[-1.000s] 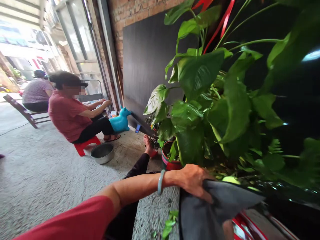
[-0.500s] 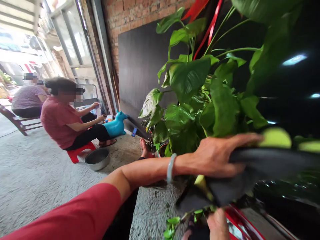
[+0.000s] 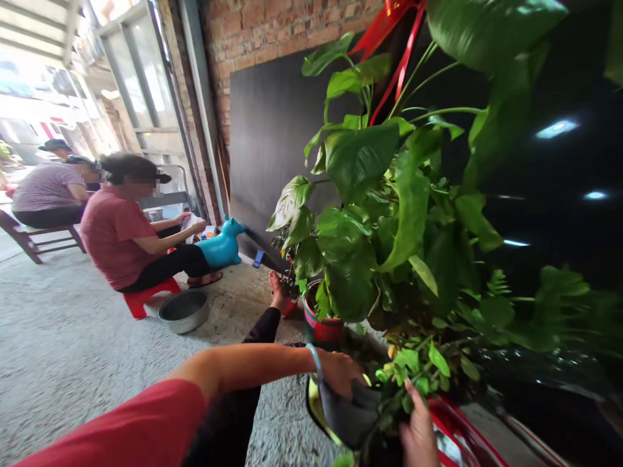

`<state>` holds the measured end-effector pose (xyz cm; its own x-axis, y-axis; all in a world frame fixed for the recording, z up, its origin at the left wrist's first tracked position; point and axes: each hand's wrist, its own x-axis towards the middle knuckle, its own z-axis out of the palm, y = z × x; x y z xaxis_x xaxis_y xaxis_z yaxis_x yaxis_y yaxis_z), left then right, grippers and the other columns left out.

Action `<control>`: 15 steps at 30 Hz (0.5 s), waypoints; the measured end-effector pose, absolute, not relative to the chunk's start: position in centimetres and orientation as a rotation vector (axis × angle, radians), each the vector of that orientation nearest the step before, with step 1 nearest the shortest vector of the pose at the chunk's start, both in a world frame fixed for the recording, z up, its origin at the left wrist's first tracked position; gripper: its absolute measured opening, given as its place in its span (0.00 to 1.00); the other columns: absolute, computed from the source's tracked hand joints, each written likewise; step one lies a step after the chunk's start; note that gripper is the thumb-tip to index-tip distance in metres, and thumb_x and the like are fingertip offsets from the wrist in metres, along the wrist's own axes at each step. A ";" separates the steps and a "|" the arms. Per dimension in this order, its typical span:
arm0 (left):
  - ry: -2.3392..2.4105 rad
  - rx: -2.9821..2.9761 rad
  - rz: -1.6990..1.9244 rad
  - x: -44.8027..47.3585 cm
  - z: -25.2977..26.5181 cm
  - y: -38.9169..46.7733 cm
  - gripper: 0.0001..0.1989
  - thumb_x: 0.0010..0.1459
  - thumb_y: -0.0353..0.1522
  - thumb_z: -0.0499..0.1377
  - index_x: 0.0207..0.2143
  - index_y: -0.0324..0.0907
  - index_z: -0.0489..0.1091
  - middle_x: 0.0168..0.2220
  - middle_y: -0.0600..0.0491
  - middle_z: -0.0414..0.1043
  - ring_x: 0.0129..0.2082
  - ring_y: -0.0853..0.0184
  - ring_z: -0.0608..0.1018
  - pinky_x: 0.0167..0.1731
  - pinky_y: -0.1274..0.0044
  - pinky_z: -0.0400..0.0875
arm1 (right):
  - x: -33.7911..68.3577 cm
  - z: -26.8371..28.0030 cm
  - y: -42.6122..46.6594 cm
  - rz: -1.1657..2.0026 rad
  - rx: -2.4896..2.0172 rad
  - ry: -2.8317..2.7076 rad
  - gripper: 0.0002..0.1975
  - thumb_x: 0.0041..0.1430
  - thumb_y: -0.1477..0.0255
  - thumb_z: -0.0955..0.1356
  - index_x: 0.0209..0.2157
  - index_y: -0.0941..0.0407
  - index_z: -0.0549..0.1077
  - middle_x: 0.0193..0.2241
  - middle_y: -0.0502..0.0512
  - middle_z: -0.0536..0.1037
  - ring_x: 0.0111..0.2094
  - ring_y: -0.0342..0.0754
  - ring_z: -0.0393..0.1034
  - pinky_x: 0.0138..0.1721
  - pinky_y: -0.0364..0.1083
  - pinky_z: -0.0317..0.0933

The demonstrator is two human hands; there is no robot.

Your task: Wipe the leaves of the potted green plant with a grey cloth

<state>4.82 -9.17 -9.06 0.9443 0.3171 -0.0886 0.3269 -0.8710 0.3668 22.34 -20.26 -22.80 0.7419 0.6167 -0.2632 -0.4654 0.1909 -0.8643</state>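
Biggest thing in view is the leafy plant (image 3: 389, 214), big glossy green leaves filling most of the right side, with a red ribbon (image 3: 396, 39) hanging down through the top of it. Behind it a dark board (image 3: 272, 130) leans on a brick wall (image 3: 272, 29). No brand, label or writing anywhere that I can read.

Over on the left a person in a red shirt (image 3: 114, 237) sits on a low red stool (image 3: 146, 299), and another person (image 3: 46, 191) sits further back on a wooden bench (image 3: 34, 240). A teal toy animal (image 3: 219, 246) stands by the board, and a metal bowl (image 3: 183, 310) sits on the concrete floor (image 3: 73, 350) just beside the stool. A red pot (image 3: 321, 327) is tucked under the leaves.

Now the hands. The left hand (image 3: 341, 373), with a pale bangle (image 3: 315, 355) on the wrist, is clenched around a grey cloth (image 3: 348, 418), which is bunched up low in the middle of the frame, right against the small sprigs (image 3: 413, 370) at the bottom of the plant. The right hand (image 3: 418, 431) comes up from the bottom edge with fingers reaching into those same sprigs, touching the stems; can't tell if it's actually gripping them. Something red (image 3: 457, 441) sits underneath, mostly hidden.
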 end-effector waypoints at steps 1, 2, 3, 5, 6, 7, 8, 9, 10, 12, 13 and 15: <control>0.375 2.692 -0.146 3.6 -8.4 -9.2 0.09 0.43 0.29 0.70 0.28 0.51 0.79 0.23 0.66 0.76 0.30 0.68 0.81 0.29 0.82 0.69 | 22.2 -22.7 -20.6 0.750 -1.179 -0.172 0.19 0.36 0.60 0.77 0.34 0.49 0.77 0.34 0.53 0.81 0.43 0.62 0.78 0.39 0.58 0.76; 0.283 2.663 -0.234 2.6 -7.2 -9.0 0.11 0.44 0.29 0.70 0.32 0.51 0.80 0.27 0.65 0.78 0.34 0.67 0.82 0.31 0.81 0.71 | 22.1 -22.6 -21.1 0.736 -1.205 -0.194 0.19 0.37 0.60 0.76 0.35 0.49 0.77 0.36 0.53 0.81 0.45 0.62 0.77 0.40 0.58 0.76; 0.215 2.639 -0.271 1.9 -5.7 -8.5 0.15 0.46 0.29 0.69 0.38 0.51 0.80 0.32 0.62 0.81 0.39 0.65 0.83 0.35 0.81 0.72 | 22.0 -22.6 -21.7 0.726 -1.223 -0.219 0.20 0.38 0.60 0.76 0.36 0.48 0.77 0.38 0.53 0.81 0.47 0.62 0.76 0.42 0.57 0.75; 0.207 2.630 -0.101 0.9 -2.2 -7.2 0.23 0.51 0.31 0.66 0.51 0.48 0.77 0.45 0.55 0.81 0.48 0.61 0.81 0.44 0.77 0.74 | 21.8 -22.5 -22.8 0.694 -1.242 -0.285 0.24 0.33 0.64 0.78 0.39 0.47 0.78 0.44 0.52 0.81 0.53 0.62 0.73 0.45 0.56 0.75; 0.242 2.622 0.087 0.7 -0.5 -6.5 0.26 0.53 0.32 0.65 0.56 0.46 0.74 0.50 0.52 0.79 0.51 0.60 0.80 0.48 0.76 0.73 | 21.8 -22.4 -23.1 0.686 -1.249 -0.300 0.28 0.29 0.67 0.79 0.39 0.47 0.78 0.47 0.51 0.80 0.55 0.62 0.71 0.46 0.54 0.74; 0.288 2.610 0.314 0.7 0.9 -5.9 0.28 0.55 0.34 0.64 0.60 0.43 0.71 0.54 0.49 0.77 0.54 0.60 0.78 0.52 0.74 0.72 | 21.8 -22.4 -23.1 0.690 -1.254 -0.290 0.30 0.25 0.70 0.79 0.39 0.48 0.78 0.47 0.51 0.80 0.56 0.62 0.71 0.46 0.53 0.74; 0.348 2.585 0.541 0.9 2.0 -5.2 0.30 0.57 0.34 0.62 0.62 0.42 0.67 0.58 0.47 0.74 0.57 0.60 0.76 0.55 0.73 0.70 | 21.9 -22.4 -22.8 0.704 -1.257 -0.259 0.30 0.23 0.70 0.79 0.37 0.49 0.78 0.46 0.51 0.80 0.54 0.62 0.71 0.45 0.53 0.74; 0.416 2.560 0.730 1.2 2.6 -4.6 0.31 0.59 0.34 0.60 0.64 0.41 0.65 0.60 0.46 0.72 0.58 0.60 0.75 0.57 0.73 0.69 | 21.9 -22.4 -22.2 0.725 -1.255 -0.209 0.29 0.22 0.69 0.79 0.35 0.50 0.77 0.42 0.52 0.81 0.51 0.62 0.74 0.43 0.54 0.75; 0.494 2.548 0.855 1.5 2.6 -4.0 0.31 0.60 0.34 0.59 0.66 0.41 0.63 0.61 0.45 0.70 0.59 0.60 0.74 0.58 0.72 0.68 | 22.0 -22.4 -21.5 0.751 -1.249 -0.148 0.26 0.23 0.66 0.79 0.33 0.50 0.76 0.37 0.52 0.81 0.45 0.61 0.76 0.40 0.55 0.75; 0.683 2.596 0.821 2.1 1.1 -3.0 0.31 0.59 0.32 0.58 0.65 0.43 0.63 0.60 0.45 0.70 0.57 0.58 0.75 0.57 0.69 0.69 | 22.1 -22.6 -20.0 0.788 -1.227 -0.046 0.24 0.24 0.60 0.79 0.29 0.52 0.74 0.28 0.51 0.79 0.33 0.58 0.76 0.34 0.57 0.75; 0.776 2.644 0.661 2.1 -0.2 -2.7 0.30 0.57 0.31 0.59 0.64 0.43 0.66 0.58 0.45 0.72 0.55 0.57 0.76 0.55 0.68 0.71 | 22.1 -22.6 -19.4 0.788 -1.216 -0.030 0.25 0.24 0.59 0.79 0.28 0.52 0.74 0.26 0.50 0.78 0.30 0.56 0.75 0.33 0.57 0.74; 0.889 2.701 0.224 1.6 -2.9 -2.5 0.27 0.54 0.30 0.61 0.58 0.43 0.72 0.51 0.45 0.77 0.51 0.53 0.79 0.51 0.67 0.73 | 22.0 -22.8 -19.2 0.772 -1.194 -0.007 0.26 0.23 0.60 0.79 0.29 0.53 0.74 0.26 0.50 0.78 0.29 0.54 0.75 0.32 0.55 0.74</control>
<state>1.64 -2.51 -2.91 0.7978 0.6002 0.0566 0.5554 -0.7684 0.3180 22.00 -19.20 -22.79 0.7492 0.5401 -0.3834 -0.5333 0.1487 -0.8327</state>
